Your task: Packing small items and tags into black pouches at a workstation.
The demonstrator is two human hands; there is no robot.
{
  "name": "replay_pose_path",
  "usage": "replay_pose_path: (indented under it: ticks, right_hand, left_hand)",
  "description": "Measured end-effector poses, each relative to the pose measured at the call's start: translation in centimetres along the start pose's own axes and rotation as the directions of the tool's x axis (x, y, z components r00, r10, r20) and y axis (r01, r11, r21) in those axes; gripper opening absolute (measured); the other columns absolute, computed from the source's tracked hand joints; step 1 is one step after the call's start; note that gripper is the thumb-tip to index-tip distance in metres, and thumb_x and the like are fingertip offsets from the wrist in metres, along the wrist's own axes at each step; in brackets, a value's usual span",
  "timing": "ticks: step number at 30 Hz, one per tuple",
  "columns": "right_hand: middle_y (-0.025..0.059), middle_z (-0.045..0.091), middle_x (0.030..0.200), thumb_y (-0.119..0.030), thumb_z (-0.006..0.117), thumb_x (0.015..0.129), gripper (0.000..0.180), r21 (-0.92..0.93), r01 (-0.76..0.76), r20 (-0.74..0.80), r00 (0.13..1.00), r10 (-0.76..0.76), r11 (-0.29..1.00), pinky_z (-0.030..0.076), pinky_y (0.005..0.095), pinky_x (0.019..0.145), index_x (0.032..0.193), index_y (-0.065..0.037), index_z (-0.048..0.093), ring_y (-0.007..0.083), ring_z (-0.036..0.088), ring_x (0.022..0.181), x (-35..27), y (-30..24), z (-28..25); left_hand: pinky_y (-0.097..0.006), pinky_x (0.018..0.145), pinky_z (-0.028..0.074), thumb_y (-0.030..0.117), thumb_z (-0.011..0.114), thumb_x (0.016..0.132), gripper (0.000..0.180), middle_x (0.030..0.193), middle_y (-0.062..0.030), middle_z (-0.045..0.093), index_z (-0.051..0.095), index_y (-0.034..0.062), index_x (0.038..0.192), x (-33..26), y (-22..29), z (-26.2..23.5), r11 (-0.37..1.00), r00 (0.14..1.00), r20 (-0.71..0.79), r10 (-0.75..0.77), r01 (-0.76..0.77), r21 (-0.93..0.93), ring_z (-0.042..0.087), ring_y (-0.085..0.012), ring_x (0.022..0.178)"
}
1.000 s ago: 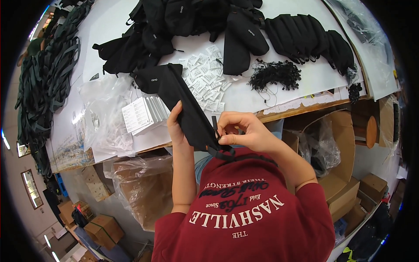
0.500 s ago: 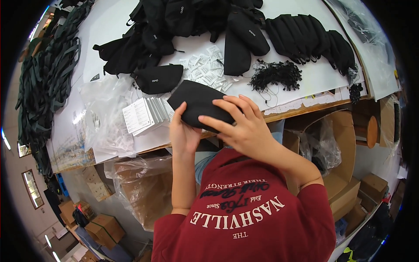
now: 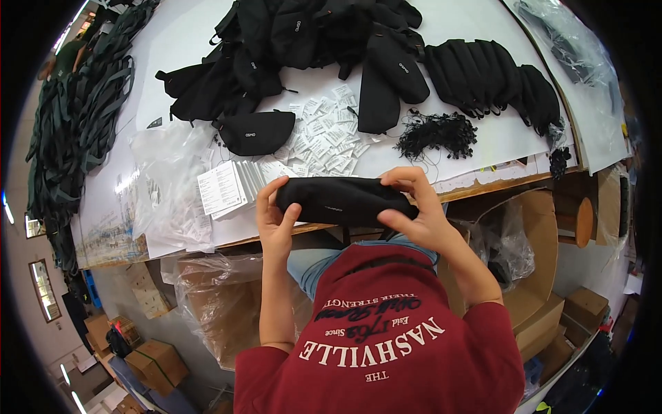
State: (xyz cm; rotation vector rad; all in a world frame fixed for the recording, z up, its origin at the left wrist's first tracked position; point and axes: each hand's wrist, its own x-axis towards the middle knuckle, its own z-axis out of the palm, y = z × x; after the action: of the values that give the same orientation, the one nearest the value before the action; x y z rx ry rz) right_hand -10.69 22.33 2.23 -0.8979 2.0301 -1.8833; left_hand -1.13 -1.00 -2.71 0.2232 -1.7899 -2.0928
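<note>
Between both hands I hold a black fabric pouch [image 3: 338, 196] at the table's near edge, its long side running left to right. My left hand [image 3: 277, 214] grips the left end, thumb on the near face. At the other end, my right hand [image 3: 412, 207] pinches the pouch with thumb and fingers. Just beyond lie a stack of white printed cards [image 3: 231, 186], a heap of small white labels [image 3: 327, 134] and another black pouch [image 3: 258, 133] lying flat.
Black pouches [image 3: 296, 34] pile up at the back, with a row of them [image 3: 476, 72] to the right. A tangle of black cords [image 3: 438, 134] lies near that row. Clear plastic bags [image 3: 172, 186] are at left, beside hanging dark straps [image 3: 76, 131]. Cardboard boxes [image 3: 538, 241] stand below the table.
The pouch has turned level and come closer to me, its small marking now showing. My right hand has moved from lying across it to gripping its right end.
</note>
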Motion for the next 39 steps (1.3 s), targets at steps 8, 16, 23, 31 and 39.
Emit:
replay_pose_path:
  ticks: [8, 16, 23, 31, 39]
  right_hand:
    - [0.0071, 0.064, 0.097, -0.020, 0.063, 0.089, 0.027, -0.088, -0.241, 0.137, 0.958, 0.252, 0.966, 0.048, 0.0291, 0.077, 0.111, -0.006, 0.059, 0.0164, 0.060, 0.089, 0.5, -1.3, -1.1]
    - [0.0091, 0.061, 0.093, -0.013, 0.071, 0.078, 0.032, -0.343, -0.066, 0.176, 0.975, 0.133, 0.937, 0.050, 0.0323, 0.072, 0.106, -0.006, 0.058, 0.0241, 0.060, 0.084, 0.4, -1.1, 0.1]
    - [0.0087, 0.058, 0.083, -0.005, 0.067, 0.077, 0.027, -0.499, 0.023, 0.078, 0.997, 0.018, 0.867, 0.048, 0.0331, 0.067, 0.101, -0.005, 0.057, 0.0243, 0.058, 0.076, -0.1, 1.3, 1.2]
    - [0.0071, 0.056, 0.073, 0.001, 0.066, 0.079, 0.022, -0.311, -0.028, -0.242, 0.969, -0.051, 0.950, 0.045, 0.0276, 0.058, 0.099, -0.005, 0.058, 0.0179, 0.055, 0.061, -0.2, 0.7, 2.7]
    - [0.0064, 0.062, 0.082, -0.005, 0.068, 0.081, 0.021, 0.004, -0.108, -0.329, 0.939, 0.103, 0.994, 0.046, 0.0254, 0.061, 0.099, -0.004, 0.057, 0.0156, 0.061, 0.071, 0.3, 0.2, 4.3]
  left_hand:
    - [-0.025, 0.090, 0.041, 0.019, 0.054, 0.097, 0.034, 0.111, -0.0074, 0.057, 0.048, 0.0005, 0.125, -0.4, -1.4, -0.2, 0.993, 0.988, -0.123, 0.092, -0.081, 0.085, 0.055, -0.0121, 0.099]
    - [-0.024, 0.086, 0.044, 0.022, 0.051, 0.098, 0.030, 0.105, -0.0060, 0.058, 0.054, -0.0003, 0.118, -0.2, -1.3, 0.1, 0.994, 0.978, -0.199, 0.056, -0.035, 0.106, 0.056, -0.0116, 0.094]
    - [-0.023, 0.086, 0.040, 0.022, 0.055, 0.096, 0.028, 0.109, -0.0047, 0.058, 0.056, 0.0006, 0.114, 0.0, -1.4, 0.7, 0.998, 0.977, -0.212, 0.018, -0.003, 0.070, 0.053, -0.0107, 0.095]
    - [-0.030, 0.090, 0.038, 0.012, 0.066, 0.084, 0.027, 0.107, -0.0134, 0.055, 0.052, 0.0004, 0.104, -0.1, 1.3, 4.2, 0.862, 0.980, -0.107, 0.167, -0.092, 0.499, 0.052, -0.0208, 0.099]
    - [-0.028, 0.068, 0.045, 0.011, 0.064, 0.086, 0.016, 0.078, -0.0104, 0.062, 0.056, -0.0024, 0.090, -0.7, 1.7, 6.9, 0.910, 0.999, 0.024, -0.039, 0.025, 0.413, 0.059, -0.0174, 0.074]
